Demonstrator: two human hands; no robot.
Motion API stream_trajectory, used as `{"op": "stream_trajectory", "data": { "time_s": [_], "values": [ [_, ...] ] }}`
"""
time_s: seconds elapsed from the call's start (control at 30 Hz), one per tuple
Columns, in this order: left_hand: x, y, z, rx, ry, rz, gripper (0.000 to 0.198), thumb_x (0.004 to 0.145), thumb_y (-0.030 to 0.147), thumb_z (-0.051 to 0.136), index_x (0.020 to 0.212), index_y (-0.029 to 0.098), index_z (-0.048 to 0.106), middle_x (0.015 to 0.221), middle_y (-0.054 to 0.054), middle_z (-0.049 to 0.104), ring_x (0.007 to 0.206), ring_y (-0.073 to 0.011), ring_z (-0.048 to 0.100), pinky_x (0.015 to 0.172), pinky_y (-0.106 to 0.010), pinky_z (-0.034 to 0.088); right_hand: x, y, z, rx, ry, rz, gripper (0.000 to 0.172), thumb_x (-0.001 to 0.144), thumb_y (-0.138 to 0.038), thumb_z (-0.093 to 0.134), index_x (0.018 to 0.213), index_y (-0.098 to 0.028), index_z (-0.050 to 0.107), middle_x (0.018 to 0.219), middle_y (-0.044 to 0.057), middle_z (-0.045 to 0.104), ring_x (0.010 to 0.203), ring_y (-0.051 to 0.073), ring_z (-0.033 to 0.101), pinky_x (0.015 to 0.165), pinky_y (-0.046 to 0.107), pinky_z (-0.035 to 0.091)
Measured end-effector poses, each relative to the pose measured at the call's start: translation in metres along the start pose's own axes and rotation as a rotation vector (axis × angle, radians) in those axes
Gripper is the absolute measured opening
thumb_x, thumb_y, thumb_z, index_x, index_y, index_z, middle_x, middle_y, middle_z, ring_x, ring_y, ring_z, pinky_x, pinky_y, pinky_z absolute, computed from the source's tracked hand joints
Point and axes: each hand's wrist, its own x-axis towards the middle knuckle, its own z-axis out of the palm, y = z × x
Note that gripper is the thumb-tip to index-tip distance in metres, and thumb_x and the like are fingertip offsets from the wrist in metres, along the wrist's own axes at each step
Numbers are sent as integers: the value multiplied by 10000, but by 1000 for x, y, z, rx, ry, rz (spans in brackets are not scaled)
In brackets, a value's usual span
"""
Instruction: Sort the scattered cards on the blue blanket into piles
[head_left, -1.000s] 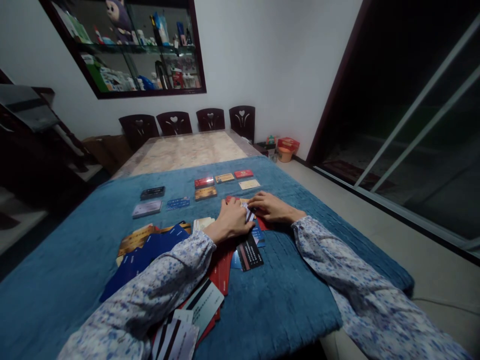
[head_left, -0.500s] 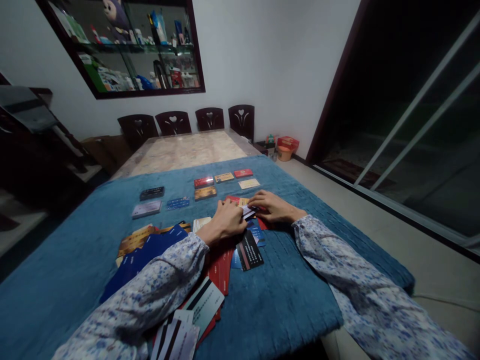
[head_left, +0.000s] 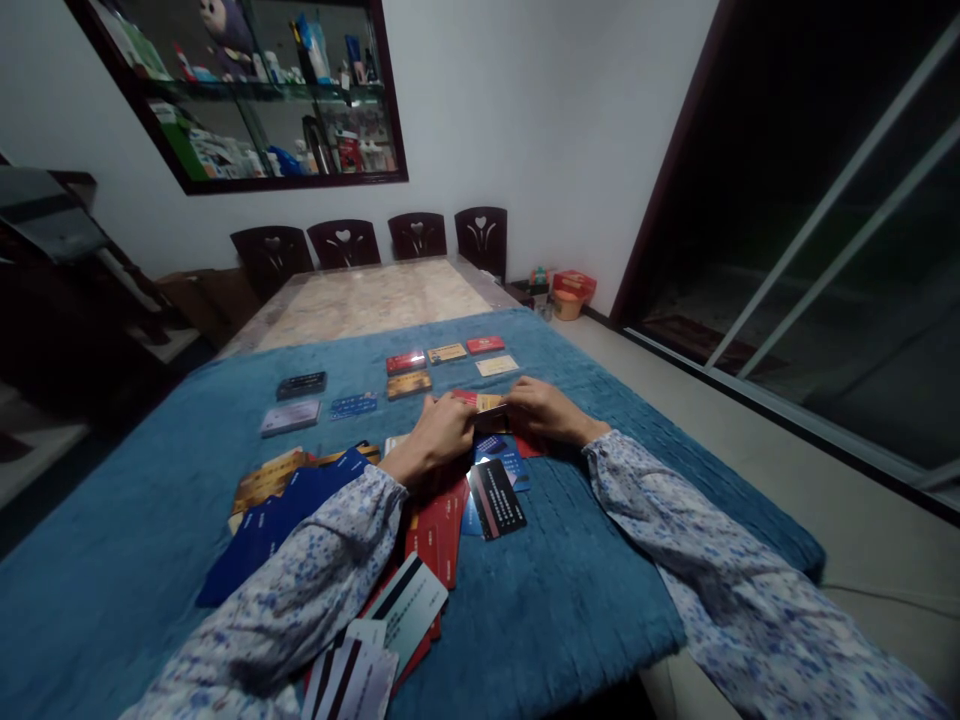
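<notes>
Between my two hands a plastic card (head_left: pixel 491 411) is tilted nearly edge-on, so only a thin dark strip of it shows; whether it is one card or several I cannot tell. My left hand (head_left: pixel 441 432) is closed on its left end, and my right hand (head_left: pixel 541 411) pinches its right end. Just below them lie blue cards (head_left: pixel 510 458) and a black card (head_left: pixel 498 500) with a stripe. Red cards (head_left: pixel 436 535) fan out under my left forearm. Pale striped cards (head_left: pixel 409 606) and dark blue cards (head_left: pixel 289 515) spread nearby, overlapping gold cards (head_left: pixel 270 475).
Farther up the blue cloth (head_left: pixel 570 570) sit small card stacks: black (head_left: pixel 301 385), lilac (head_left: pixel 291 417), blue (head_left: pixel 354 404), red (head_left: pixel 406 363), gold (head_left: pixel 409 385) and cream (head_left: pixel 496 366). Bare marble tabletop (head_left: pixel 375 300) and dark chairs (head_left: pixel 417 238) stand beyond.
The card between my hands has turned from showing its striped face to nearly edge-on. Both hands have rotated slightly around it, uncovering more of the blue cards below.
</notes>
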Motion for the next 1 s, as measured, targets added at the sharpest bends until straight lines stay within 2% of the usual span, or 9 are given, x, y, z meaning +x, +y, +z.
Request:
{"op": "stream_trajectory", "data": {
  "time_s": [0.23,0.33,0.43,0.6,0.73,0.87,1.0],
  "values": [
    [2,-8,14,-86,92,9,470,881,96,485,1288,235,674,1233,-95,749,1159,-288,642,931,-427,467,-1,-2,4,-25,29,115,255,971,-183,576,1188,-181,710,965,86,677,865,184,631,791,285,519],
    [3,-11,21,-87,138,7,532,883,86,471,1378,224,609,1327,-110,711,1181,-291,641,952,-432,470,0,-4,7,-41,30,172,289,973,-203,588,1249,-195,673,1011,95,683,891,200,651,820,299,523],
    [4,-13,27,-77,185,-10,579,886,85,465,1447,212,531,1331,-124,705,1170,-295,653,959,-430,466,0,-5,9,-62,35,216,347,968,-201,600,1315,-207,619,1050,103,702,928,221,672,826,306,522],
    [3,-9,27,-57,211,-70,503,916,104,443,1407,185,515,1127,-122,759,1022,-287,702,930,-413,453,0,-6,12,-88,27,256,318,979,-223,604,1297,-225,607,1047,97,742,923,230,695,796,302,512],
    [1,-6,24,-41,203,-82,432,934,112,429,1350,170,531,1064,-121,759,980,-285,709,917,-403,442,0,-7,12,-104,33,263,289,978,-229,614,1266,-243,619,1013,77,757,892,218,698,767,286,499],
    [1,-6,24,-14,186,-92,392,942,131,439,1320,174,532,1085,-126,748,1023,-285,695,920,-400,430,-1,-5,15,-93,39,250,327,956,-181,614,1279,-232,620,1058,91,750,941,223,693,819,303,511],
    [0,-5,24,-6,156,-101,459,914,139,483,1372,166,484,1177,-149,723,1099,-308,664,943,-432,422,-1,-2,17,-73,51,205,419,906,-121,610,1315,-210,603,1129,112,730,1021,243,676,906,351,524]
  ]
}}
